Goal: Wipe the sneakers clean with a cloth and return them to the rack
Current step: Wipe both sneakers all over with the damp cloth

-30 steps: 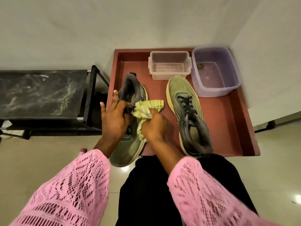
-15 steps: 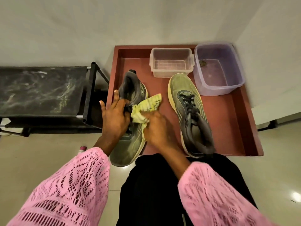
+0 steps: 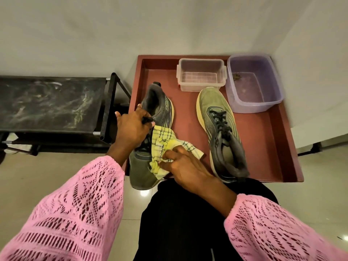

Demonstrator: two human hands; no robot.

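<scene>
Landmark: red tray [image 3: 278, 140], shallow, raised rim, set against the wall.

1. Left shoe [image 3: 160, 117]: dark grey-green sneaker at the tray's left edge, heel toward the wall, toe hanging past the tray's near rim above the floor. Appears lifted or tilted rather than lying flat; the view does not settle this.
2. Left hand [image 3: 131, 127]: closed around the left shoe at its lace area, on the side facing away from the tray's centre, fingers curled over the upper.
3. Cloth [image 3: 162, 146]: yellow, checked with dark lines, crumpled, draped over the left shoe's mid and toe part, one corner reaching toward the tray's middle.
4. Right hand [image 3: 186, 166]: at the tray's near rim, fingers bent and pressing on the cloth against the left shoe.
5. Right shoe [image 3: 216, 117]: olive sneaker with black laces, flat on the tray's middle, toe toward the wall, heel at the near rim, well apart from both hands.
6. Clear box [image 3: 201, 74]: at the tray's far rim, just beyond the right shoe's toe.
7. Purple tub [image 3: 254, 102]: in the tray's far right corner, beside the clear box; a small dark item inside, too small to identify.
8. Rack [image 3: 52, 102]: black frame, dark scuffed shelf, just left of the tray
</scene>
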